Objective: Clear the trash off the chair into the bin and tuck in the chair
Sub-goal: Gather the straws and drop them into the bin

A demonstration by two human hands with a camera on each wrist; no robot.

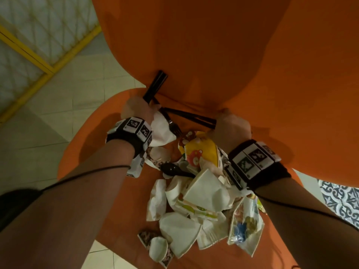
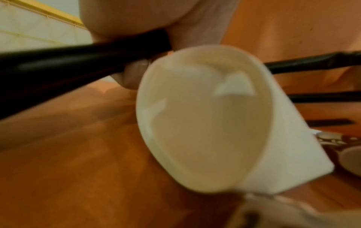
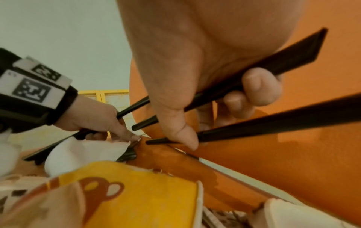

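Observation:
An orange chair point(image 1: 93, 152) carries a heap of trash point(image 1: 206, 197): crushed paper cups, printed napkins, a black spoon point(image 1: 172, 169) and a fork point(image 1: 173, 126). At the back of the seat my left hand point(image 1: 136, 109) grips black chopsticks point(image 1: 156, 84) together with a crumpled white paper cup point(image 1: 161, 129). The left wrist view shows that cup point(image 2: 205, 115) under a chopstick point(image 2: 78, 61) held by my fingers point(image 2: 134, 74). My right hand point(image 1: 231, 123) curls round a second pair of black chopsticks point(image 1: 194, 117). In the right wrist view one stick point(image 3: 254, 74) lies under the fingers and one point(image 3: 273, 120) by the thumb.
The chair's tall orange backrest point(image 1: 213, 45) rises just beyond both hands. Pale tiled floor point(image 1: 58, 94) lies to the left, with a yellow-framed lattice panel point(image 1: 29, 45) beyond it. A patterned rug point(image 1: 340, 200) shows at the right edge. A yellow bear-print wrapper point(image 3: 136, 192) lies below my right hand.

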